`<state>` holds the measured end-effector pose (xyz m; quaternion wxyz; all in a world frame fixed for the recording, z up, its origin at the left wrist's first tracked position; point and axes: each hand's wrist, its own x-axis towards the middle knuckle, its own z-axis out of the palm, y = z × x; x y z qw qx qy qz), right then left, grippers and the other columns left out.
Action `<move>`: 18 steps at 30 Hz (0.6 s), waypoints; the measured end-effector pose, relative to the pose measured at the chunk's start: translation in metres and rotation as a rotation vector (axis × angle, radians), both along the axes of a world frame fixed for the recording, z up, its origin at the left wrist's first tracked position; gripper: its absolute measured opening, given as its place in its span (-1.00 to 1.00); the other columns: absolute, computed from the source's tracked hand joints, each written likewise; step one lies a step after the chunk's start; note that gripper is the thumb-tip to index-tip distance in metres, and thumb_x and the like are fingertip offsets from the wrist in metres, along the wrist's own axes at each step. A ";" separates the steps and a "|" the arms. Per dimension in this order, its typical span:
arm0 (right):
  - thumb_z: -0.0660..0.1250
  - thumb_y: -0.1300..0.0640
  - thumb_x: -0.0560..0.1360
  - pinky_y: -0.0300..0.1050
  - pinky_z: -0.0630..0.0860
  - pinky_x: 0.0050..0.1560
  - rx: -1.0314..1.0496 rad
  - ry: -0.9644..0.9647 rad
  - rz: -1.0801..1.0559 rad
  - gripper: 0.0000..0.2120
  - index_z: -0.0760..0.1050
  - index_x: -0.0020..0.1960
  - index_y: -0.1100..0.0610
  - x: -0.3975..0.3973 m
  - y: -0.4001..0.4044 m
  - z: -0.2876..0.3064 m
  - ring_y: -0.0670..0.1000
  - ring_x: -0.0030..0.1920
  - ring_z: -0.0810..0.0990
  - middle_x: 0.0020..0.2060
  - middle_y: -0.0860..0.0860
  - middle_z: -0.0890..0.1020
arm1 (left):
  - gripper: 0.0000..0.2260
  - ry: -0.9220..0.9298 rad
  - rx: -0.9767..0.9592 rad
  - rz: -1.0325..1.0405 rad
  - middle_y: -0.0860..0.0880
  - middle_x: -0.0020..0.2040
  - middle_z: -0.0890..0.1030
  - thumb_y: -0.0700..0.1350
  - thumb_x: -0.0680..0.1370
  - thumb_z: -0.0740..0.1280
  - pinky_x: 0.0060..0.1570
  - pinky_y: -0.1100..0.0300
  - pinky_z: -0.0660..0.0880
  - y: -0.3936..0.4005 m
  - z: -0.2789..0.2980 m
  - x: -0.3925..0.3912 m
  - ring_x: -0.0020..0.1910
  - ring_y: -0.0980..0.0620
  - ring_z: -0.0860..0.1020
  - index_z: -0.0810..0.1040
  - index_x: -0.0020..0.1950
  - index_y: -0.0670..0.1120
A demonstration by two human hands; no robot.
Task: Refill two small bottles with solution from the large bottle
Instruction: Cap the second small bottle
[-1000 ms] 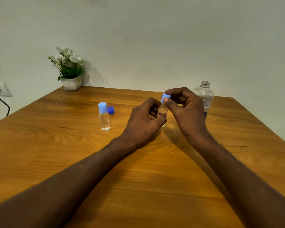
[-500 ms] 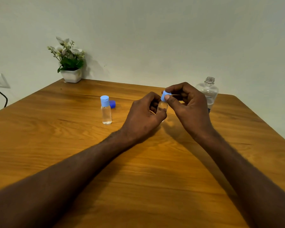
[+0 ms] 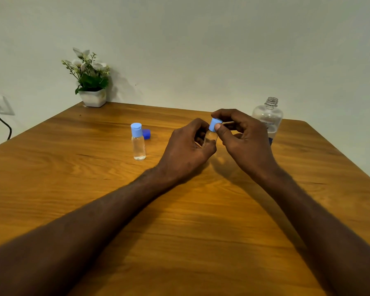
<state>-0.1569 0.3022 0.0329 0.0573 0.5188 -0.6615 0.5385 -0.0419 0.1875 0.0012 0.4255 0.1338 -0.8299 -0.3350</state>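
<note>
Left hand (image 3: 186, 146) grips small bottle (image 3: 210, 137) above bench (image 3: 73, 178); right hand (image 3: 241, 135) fingers pinch its blue cap (image 3: 214, 124). We should keep bottle upright, twist cap squarely. Large bottle (image 3: 268, 116) stands open behind.

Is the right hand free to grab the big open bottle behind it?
Probably not yet: the right hand pinches the light blue cap of the small bottle. The large bottle stands just behind, nothing between.
</note>
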 end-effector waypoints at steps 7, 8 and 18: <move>0.41 0.23 0.60 -0.10 0.69 0.00 0.010 0.017 0.012 -0.61 0.54 0.40 0.03 0.000 0.000 0.002 -0.14 0.15 0.67 0.20 -0.07 0.68 | -0.75 -0.015 -0.001 0.011 0.07 0.00 0.66 -0.04 0.57 0.44 -0.07 0.13 0.65 0.000 0.002 0.003 -0.01 0.14 0.63 0.58 0.22 -0.07; 0.42 0.21 0.60 -0.09 0.69 0.01 0.011 0.021 -0.002 -0.66 0.58 0.36 0.05 0.000 0.000 0.001 -0.14 0.13 0.67 0.18 -0.07 0.68 | -0.74 -0.015 0.005 0.005 0.07 0.02 0.66 -0.04 0.58 0.44 -0.06 0.11 0.65 0.001 0.002 0.003 0.00 0.14 0.64 0.58 0.23 -0.08; 0.30 0.06 0.69 0.16 0.65 0.17 -0.014 -0.153 -0.026 -0.70 0.56 0.41 0.02 -0.005 -0.002 0.003 -0.01 0.22 0.64 0.25 -0.02 0.64 | -0.73 -0.001 0.147 -0.084 0.03 0.13 0.66 -0.07 0.62 0.41 -0.04 0.17 0.64 0.003 0.009 0.006 0.02 0.08 0.67 0.59 0.32 -0.06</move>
